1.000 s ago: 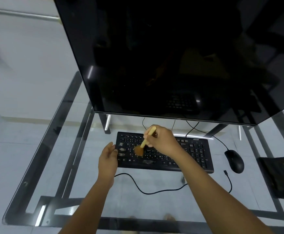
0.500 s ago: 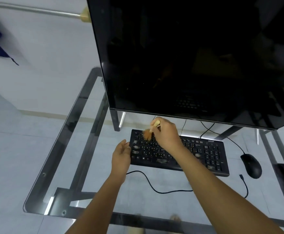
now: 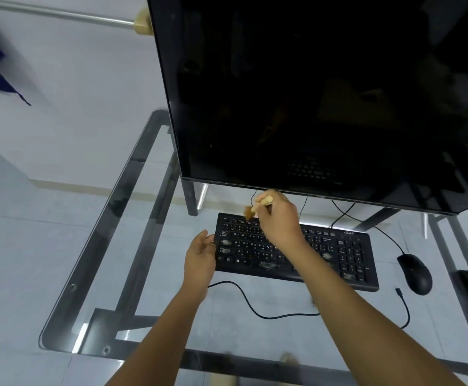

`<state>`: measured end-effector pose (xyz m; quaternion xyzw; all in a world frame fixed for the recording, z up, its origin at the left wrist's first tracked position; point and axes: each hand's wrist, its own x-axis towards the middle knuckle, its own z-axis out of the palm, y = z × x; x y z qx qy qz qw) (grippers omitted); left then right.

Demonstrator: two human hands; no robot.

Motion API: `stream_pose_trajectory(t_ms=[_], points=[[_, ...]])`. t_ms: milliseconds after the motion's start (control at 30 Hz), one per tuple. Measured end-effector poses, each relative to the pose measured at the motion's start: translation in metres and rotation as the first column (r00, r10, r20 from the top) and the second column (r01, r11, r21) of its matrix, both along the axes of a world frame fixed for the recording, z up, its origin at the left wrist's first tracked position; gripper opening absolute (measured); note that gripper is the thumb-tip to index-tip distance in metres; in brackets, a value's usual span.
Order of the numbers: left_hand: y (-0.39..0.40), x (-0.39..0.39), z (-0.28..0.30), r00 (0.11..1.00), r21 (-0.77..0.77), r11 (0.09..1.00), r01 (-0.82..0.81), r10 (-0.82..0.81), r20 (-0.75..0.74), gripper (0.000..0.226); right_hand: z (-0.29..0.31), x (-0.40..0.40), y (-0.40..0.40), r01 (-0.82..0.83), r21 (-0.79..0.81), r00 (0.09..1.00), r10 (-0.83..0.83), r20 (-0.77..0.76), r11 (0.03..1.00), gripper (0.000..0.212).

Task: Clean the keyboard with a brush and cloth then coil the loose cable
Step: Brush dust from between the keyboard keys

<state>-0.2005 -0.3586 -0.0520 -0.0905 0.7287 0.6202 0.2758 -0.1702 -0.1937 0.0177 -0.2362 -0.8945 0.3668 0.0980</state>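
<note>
Gripping the brush (image 3: 255, 208) over the keyboard (image 3: 335, 254)'s top-left keys, the right hand (image 3: 278, 222) arches; the left hand (image 3: 199, 259), fingers relaxed, touches the keyboard's left edge.

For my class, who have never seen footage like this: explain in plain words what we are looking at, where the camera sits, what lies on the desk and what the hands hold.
There is no machine here: a person wears a camera on the head, looking down at their own two bare hands. The right hand holds a small brush over the top-left keys of a black keyboard. The left hand touches the keyboard's left edge. All lie on a glass desk, below a dark monitor. A mouse sits right of the keyboard, a loose cable in front, and something dark at the right edge.
</note>
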Motion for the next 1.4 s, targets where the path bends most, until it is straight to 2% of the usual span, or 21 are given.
stream_pose_trajectory(t_ms=[100, 167, 233, 300, 367, 400, 467, 533, 600, 700, 767, 833, 900, 967, 1033, 1067, 1167, 1267, 1300, 1333, 1400], points=[[0.0, -0.001, 0.002, 1.0, 0.007, 1.0, -0.009, 0.009, 0.007, 0.041, 0.0, 0.011, 0.005, -0.099, 0.003, 0.987, 0.098, 0.128, 0.995, 0.01], [0.001, 0.0, 0.003, 1.0, 0.008, 1.0, -0.009, 0.009, 0.008, 0.04, 0.006, 0.017, 0.006, -0.004, 0.023, 0.998, 0.002, 0.07, 1.0, 0.01], [0.002, 0.0, 0.004, 1.0, 0.0, 1.0, -0.012, 0.012, 0.003, 0.04, 0.008, 0.023, 0.006, 0.018, -0.05, 0.999, -0.016, 0.029, 0.999, 0.009], [0.001, 0.0, 0.004, 1.0, -0.01, 1.0, -0.012, 0.012, -0.004, 0.039, 0.008, 0.029, -0.001, -0.097, -0.161, 0.987, 0.116, 0.114, 0.982, 0.008], [0.001, 0.001, 0.005, 1.0, -0.013, 1.0, -0.01, 0.01, -0.005, 0.039, 0.005, 0.036, -0.007, -0.156, -0.071, 0.967, 0.167, 0.193, 0.985, 0.008], [0.001, 0.002, 0.005, 1.0, -0.014, 1.0, -0.01, 0.01, -0.004, 0.039, 0.003, 0.038, -0.009, -0.11, -0.004, 0.98, 0.109, 0.165, 0.994, 0.008], [0.003, 0.003, 0.006, 1.0, -0.021, 1.0, -0.015, 0.015, -0.014, 0.039, 0.002, 0.043, -0.014, -0.035, -0.044, 0.997, 0.038, 0.07, 0.998, 0.007], [0.003, 0.003, 0.007, 1.0, -0.022, 0.999, -0.028, 0.027, -0.016, 0.039, 0.001, 0.045, -0.024, -0.092, -0.186, 0.993, 0.104, 0.058, 0.978, 0.004], [0.004, 0.005, 0.007, 0.999, -0.026, 0.999, -0.031, 0.031, -0.018, 0.039, -0.004, 0.048, -0.035, -0.178, -0.176, 0.977, 0.195, 0.088, 0.968, 0.003], [0.005, 0.008, 0.01, 0.999, -0.045, 0.999, -0.017, 0.015, -0.036, 0.04, -0.008, 0.05, -0.037, -0.069, -0.031, 0.997, 0.07, 0.014, 0.997, 0.007], [0.005, 0.007, 0.009, 0.999, -0.045, 0.999, -0.022, 0.02, -0.042, 0.04, -0.008, 0.05, -0.035, -0.083, -0.05, 0.996, 0.083, -0.017, 0.995, 0.007], [0.004, 0.008, 0.008, 0.999, -0.062, 0.998, -0.022, 0.019, -0.047, 0.04, -0.006, 0.049, -0.034, -0.149, -0.061, 0.988, 0.152, 0.038, 0.987, 0.006], [0.005, 0.009, 0.008, 0.998, -0.073, 0.997, -0.008, 0.004, -0.058, 0.041, -0.007, 0.048, -0.02, -0.03, -0.015, 1.0, 0.031, 0.003, 0.999, 0.006], [0.006, 0.009, 0.008, 0.997, -0.081, 0.997, 0.005, -0.011, -0.07, 0.041, -0.005, 0.048, -0.002, 0.077, -0.082, 0.997, -0.079, -0.026, 0.994, 0.005], [0.007, 0.01, 0.006, 0.997, -0.089, 0.996, 0.007, -0.014, -0.078, 0.042, -0.004, 0.05, 0.006, 0.021, -0.188, 0.997, -0.008, 0.071, 0.982, 0.005], [0.008, 0.011, 0.003, 0.997, -0.098, 0.995, 0.0, -0.008, -0.077, 0.042, -0.004, 0.053, 0.006, -0.022, -0.164, 0.993, 0.041, 0.108, 0.986, 0.005], [0.012, 0.013, -0.001, 0.996, -0.136, 0.991, -0.013, 0.0, -0.091, 0.042, -0.006, 0.057, 0.012, 0.072, -0.07, 0.997, -0.072, -0.004, 0.995, 0.005], [0.016, 0.014, -0.001, 0.994, -0.151, 0.988, -0.014, -0.002, -0.105, 0.04, -0.008, 0.061, 0.016, 0.013, -0.147, 0.998, -0.005, 0.058, 0.989, 0.006], [0.016, 0.014, -0.002, 0.994, -0.149, 0.989, -0.013, -0.004, -0.113, 0.039, -0.009, 0.062, 0.016, 0.013, -0.11, 0.999, -0.008, 0.049, 0.994, 0.006], [0.016, 0.015, -0.003, 0.993, -0.152, 0.988, -0.011, -0.006, -0.114, 0.038, -0.009, 0.062, 0.019, 0.063, -0.054, 0.998, -0.063, 0.001, 0.997, 0.006], [0.017, 0.015, -0.004, 0.993, -0.156, 0.988, -0.007, -0.012, -0.122, 0.037, -0.005, 0.064, 0.025, 0.132, -0.041, 0.987, -0.136, -0.088, 0.99, 0.007]])
